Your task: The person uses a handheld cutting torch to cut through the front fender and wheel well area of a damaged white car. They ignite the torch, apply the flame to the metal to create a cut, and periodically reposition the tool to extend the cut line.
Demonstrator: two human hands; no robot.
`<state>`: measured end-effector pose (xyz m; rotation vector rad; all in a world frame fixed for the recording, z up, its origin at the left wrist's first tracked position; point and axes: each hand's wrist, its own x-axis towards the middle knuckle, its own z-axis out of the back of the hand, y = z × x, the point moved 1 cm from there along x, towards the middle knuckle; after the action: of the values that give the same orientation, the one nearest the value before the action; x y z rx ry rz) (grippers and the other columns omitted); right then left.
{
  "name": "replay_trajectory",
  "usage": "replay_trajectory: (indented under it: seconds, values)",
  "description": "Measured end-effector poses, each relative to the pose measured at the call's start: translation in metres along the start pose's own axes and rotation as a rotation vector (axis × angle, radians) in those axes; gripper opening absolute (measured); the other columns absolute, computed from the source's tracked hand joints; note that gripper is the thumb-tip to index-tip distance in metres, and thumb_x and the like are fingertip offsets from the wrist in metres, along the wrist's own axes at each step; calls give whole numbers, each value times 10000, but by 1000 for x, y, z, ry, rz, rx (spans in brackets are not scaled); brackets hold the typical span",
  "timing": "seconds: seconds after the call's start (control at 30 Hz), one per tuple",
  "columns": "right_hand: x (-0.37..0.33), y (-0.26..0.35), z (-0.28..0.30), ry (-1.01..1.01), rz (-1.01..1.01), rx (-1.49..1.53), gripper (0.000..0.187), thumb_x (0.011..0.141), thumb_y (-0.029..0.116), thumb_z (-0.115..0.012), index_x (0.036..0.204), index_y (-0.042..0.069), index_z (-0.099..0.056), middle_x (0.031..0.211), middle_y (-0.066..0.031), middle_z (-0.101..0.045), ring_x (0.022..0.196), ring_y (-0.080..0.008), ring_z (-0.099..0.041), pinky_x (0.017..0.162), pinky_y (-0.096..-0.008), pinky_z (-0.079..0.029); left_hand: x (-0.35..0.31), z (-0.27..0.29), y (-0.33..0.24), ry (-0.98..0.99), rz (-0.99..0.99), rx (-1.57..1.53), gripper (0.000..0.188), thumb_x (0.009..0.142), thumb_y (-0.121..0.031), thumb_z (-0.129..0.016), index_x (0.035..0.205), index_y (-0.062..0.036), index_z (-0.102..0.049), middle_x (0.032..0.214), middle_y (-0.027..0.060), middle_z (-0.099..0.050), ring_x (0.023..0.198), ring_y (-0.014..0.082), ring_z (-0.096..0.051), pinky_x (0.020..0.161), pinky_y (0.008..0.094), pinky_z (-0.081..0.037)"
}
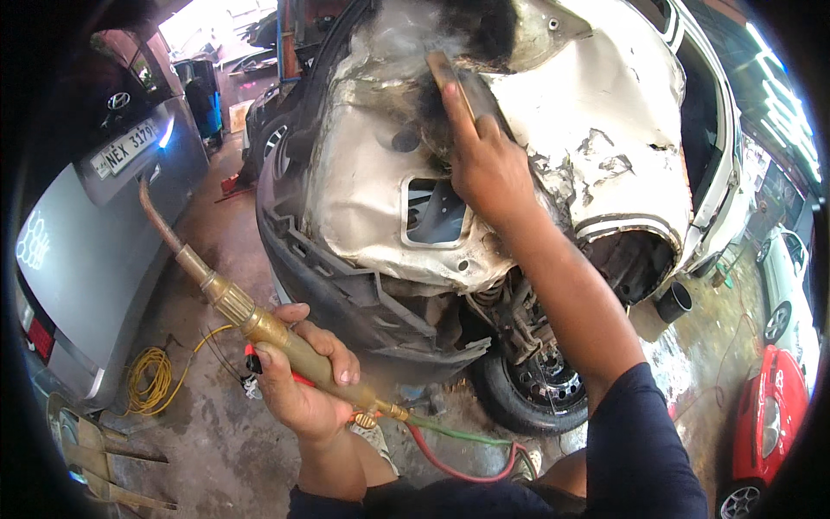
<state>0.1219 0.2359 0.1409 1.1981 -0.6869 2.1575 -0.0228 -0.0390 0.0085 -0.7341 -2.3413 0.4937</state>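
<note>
Gripping the heavy, rigid brass torch (259, 333) mid-handle in my left hand (303, 385); right hand (488, 169) fingers press a flat stiff tool (462, 86) against the car's dented panel (596, 104).

The right hand (488, 169) covers the lower part of the flat tool (458, 82) it presses to the panel (596, 112), so its grip end is unseen. The hoses (467, 450) vanish behind the sleeve (644, 450). The wheel (536, 389) is half hidden, perhaps by bent metal.
</note>
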Motion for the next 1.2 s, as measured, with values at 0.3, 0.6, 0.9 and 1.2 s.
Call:
replay_trajectory:
  seconds: [0.3, 0.6, 0.9, 1.2]
  values:
    - [-21, -7, -12, 82, -67, 21, 934, 938, 23, -597, 1760, 270, -230, 1066, -258, -647, 785, -453, -719, 665, -535, -597, 4, 15, -10, 4, 33, 20, 689, 1049, -635, -616, 1369, -29, -547, 809, 60, -558, 535, 174, -550, 476, 333, -478]
    - [-51, 29, 5, 328, -239, 132, 885, 1001, 78, -636, 1759, 207, -198, 1198, -270, -684, 1057, -499, -692, 924, -574, -568, 0, 26, -22, 41, -4, 72, 712, 1056, -654, -592, 1367, -17, -532, 781, 60, -545, 522, 173, -550, 476, 329, -484]
    - [-44, 10, 7, 323, -130, 160, 857, 987, 105, -610, 1747, 277, -252, 1220, -307, -688, 1015, -485, -735, 883, -573, -598, -6, 14, -26, 67, -50, 94, 675, 1099, -670, -504, 1377, -55, -516, 806, 29, -561, 510, 128, -521, 450, 282, -452]
    - [-47, 17, 15, 337, -189, 233, 806, 1026, 115, -596, 1736, 319, -275, 1313, -273, -681, 1096, -482, -716, 937, -570, -580, -14, 11, -20, 113, 7, 100, 664, 1106, -662, -500, 1388, -62, -506, 820, 35, -562, 523, 130, -517, 465, 283, -454]
